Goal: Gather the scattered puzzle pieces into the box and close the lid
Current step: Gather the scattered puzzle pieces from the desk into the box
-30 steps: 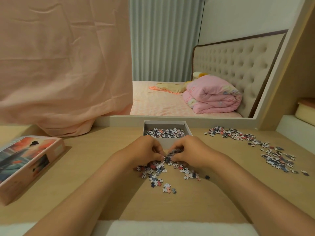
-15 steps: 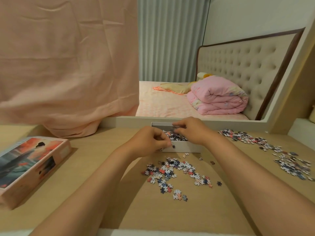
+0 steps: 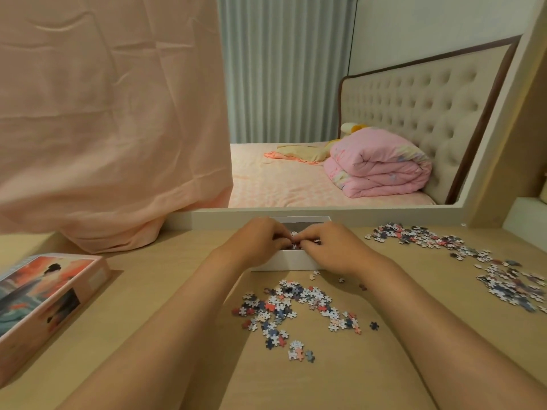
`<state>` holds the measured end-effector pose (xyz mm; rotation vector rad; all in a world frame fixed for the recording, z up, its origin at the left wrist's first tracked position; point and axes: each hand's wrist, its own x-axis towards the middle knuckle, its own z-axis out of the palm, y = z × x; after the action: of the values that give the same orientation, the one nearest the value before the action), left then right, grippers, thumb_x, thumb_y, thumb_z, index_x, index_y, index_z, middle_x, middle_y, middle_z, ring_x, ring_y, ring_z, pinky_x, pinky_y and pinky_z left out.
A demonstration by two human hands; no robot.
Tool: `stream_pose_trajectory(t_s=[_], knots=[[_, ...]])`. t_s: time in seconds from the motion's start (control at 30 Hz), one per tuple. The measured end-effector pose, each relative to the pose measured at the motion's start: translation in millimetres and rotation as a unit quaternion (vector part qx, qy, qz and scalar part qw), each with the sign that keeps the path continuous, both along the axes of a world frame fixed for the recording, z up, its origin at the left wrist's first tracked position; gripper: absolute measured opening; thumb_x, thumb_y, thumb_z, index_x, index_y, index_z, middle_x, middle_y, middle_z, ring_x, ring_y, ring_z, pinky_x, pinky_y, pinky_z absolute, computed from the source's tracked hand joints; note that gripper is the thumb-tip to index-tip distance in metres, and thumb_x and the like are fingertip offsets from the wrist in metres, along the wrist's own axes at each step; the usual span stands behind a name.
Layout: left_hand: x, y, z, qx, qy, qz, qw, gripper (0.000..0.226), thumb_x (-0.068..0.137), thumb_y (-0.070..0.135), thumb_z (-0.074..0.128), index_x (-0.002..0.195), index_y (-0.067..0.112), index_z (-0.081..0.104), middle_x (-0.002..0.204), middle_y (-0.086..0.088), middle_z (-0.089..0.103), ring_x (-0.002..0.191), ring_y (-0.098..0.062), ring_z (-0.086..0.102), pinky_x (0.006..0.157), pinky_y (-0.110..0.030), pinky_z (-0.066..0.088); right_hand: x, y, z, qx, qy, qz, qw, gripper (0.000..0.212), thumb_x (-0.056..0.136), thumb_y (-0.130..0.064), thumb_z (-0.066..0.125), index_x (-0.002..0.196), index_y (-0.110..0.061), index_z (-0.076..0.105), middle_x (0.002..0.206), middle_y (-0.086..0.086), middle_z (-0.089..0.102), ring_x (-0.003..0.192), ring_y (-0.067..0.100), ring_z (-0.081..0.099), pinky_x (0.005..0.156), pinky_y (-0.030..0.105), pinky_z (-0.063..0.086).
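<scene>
The left hand [image 3: 260,238] and right hand [image 3: 328,247] curl over the shallow white cardboard box [image 3: 291,260], pinching small colourful cardboard puzzle pieces [image 3: 294,234] (light, thin, easy to drop). A loose pile [image 3: 296,309] lies in front of the box, and another pile [image 3: 473,261] lies to its right. Scooping from the sides looks best.

We log a light wooden desk [image 3: 177,291] up front. Peach-pink cloth [image 3: 112,128] hangs at left, hem bunched on the desktop. Past a pale ledge [image 3: 222,216] we see a bed [image 3: 281,184] with a pink patterned sheet. A folded pink quilt [image 3: 379,170] sits against a beige tufted headboard [image 3: 414,105] with dark trim, with a yellow pillow [image 3: 350,127] behind it. Grey-green pleated curtain [image 3: 284,69] at back, plain pale wall [image 3: 429,22] right of it. Slanted beige side panel [image 3: 527,128] far right. We note warm, dim indoor light.
</scene>
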<state>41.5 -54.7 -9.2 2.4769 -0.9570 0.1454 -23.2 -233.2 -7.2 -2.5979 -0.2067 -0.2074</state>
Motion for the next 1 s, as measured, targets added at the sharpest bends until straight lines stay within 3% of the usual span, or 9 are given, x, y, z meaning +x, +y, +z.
stream_pose_trajectory(t_s=[0.13,0.23,0.3,0.43,0.53,0.6,0.7,0.87,1.0], knots=[[-7,9,1,-0.047,-0.02,0.011,0.999,0.026,0.095,0.035,0.059,0.117,0.027,0.069,0.111,0.01,0.064,0.096,-0.005,0.059,0.084,-0.023,0.047,-2,-3,4,-0.007,0.005,0.005,1.0,0.032,0.094,-0.03,0.049,0.113,-0.041,0.073,0.11,-0.012,0.073,0.087,0.014,0.067,0.082,0.035,0.055],[-19,23,3,-0.06,-0.064,0.015,0.996,0.026,0.092,0.034,0.063,0.117,0.03,0.068,0.109,0.013,0.053,0.093,-0.003,0.055,0.083,-0.02,0.044,-7,2,14,0.005,-0.035,0.014,0.999,0.03,0.096,-0.026,0.054,0.117,-0.036,0.072,0.12,-0.014,0.069,0.103,0.006,0.062,0.088,0.026,0.047],[-34,35,5,-0.054,-0.08,0.018,0.995,0.026,0.091,0.035,0.064,0.116,0.033,0.066,0.106,0.015,0.048,0.089,-0.002,0.053,0.081,-0.022,0.046,-13,8,21,-0.003,-0.041,0.034,0.999,0.028,0.096,-0.024,0.057,0.115,-0.037,0.073,0.114,-0.016,0.068,0.096,0.002,0.06,0.085,0.025,0.046],[-63,53,10,0.051,0.006,0.017,0.999,0.039,0.084,0.056,0.064,0.119,0.04,0.058,0.111,0.014,0.047,0.091,-0.003,0.055,0.085,-0.029,0.049,-30,18,28,-0.038,0.04,0.074,0.996,0.024,0.095,-0.029,0.061,0.116,-0.034,0.073,0.099,-0.024,0.064,0.083,-0.009,0.057,0.073,0.013,0.043],[-75,58,10,0.169,0.128,0.018,0.977,0.081,0.065,0.077,0.066,0.134,0.04,0.05,0.121,0.013,0.039,0.11,-0.011,0.05,0.099,-0.037,0.045,-40,28,21,-0.11,0.105,0.093,0.984,0.034,0.095,-0.033,0.059,0.127,-0.025,0.065,0.115,-0.012,0.065,0.104,0.007,0.062,0.09,0.027,0.049],[-80,58,6,0.234,0.142,0.014,0.962,0.095,0.058,0.081,0.067,0.14,0.041,0.043,0.122,0.011,0.036,0.117,-0.015,0.045,0.103,-0.041,0.042,-43,33,10,-0.156,0.128,0.093,0.975,0.041,0.096,-0.027,0.056,0.136,-0.018,0.056,0.134,-0.002,0.055,0.124,0.02,0.053,0.105,0.039,0.044],[-82,54,0,0.227,0.104,-0.003,0.968,0.08,0.073,0.066,0.07,0.143,0.037,0.043,0.117,0.007,0.04,0.112,-0.016,0.048,0.1,-0.037,0.043,-51,38,-2,-0.183,0.141,0.103,0.968,0.051,0.095,-0.018,0.053,0.145,-0.026,0.047,0.147,-0.006,0.04,0.136,0.019,0.036,0.115,0.04,0.032],[-82,47,-4,0.156,0.064,-0.031,0.985,0.044,0.083,0.044,0.073,0.125,0.034,0.063,0.109,0.005,0.053,0.093,-0.011,0.057,0.079,-0.023,0.043,-61,31,5,-0.149,0.127,0.097,0.976,0.045,0.097,-0.009,0.049,0.134,-0.033,0.06,0.136,-0.008,0.055,0.123,0.016,0.052,0.105,0.034,0.043],[-82,49,0,0.157,0.086,-0.004,0.984,0.068,0.077,0.058,0.072,0.137,0.034,0.05,0.123,0.007,0.05,0.101,-0.01,0.054,0.089,-0.028,0.045,-62,17,13,-0.145,0.132,0.044,0.98,0.045,0.095,-0.038,0.059,0.139,-0.031,0.053,0.142,-0.007,0.053,0.121,0.014,0.055,0.101,0.033,0.047]])
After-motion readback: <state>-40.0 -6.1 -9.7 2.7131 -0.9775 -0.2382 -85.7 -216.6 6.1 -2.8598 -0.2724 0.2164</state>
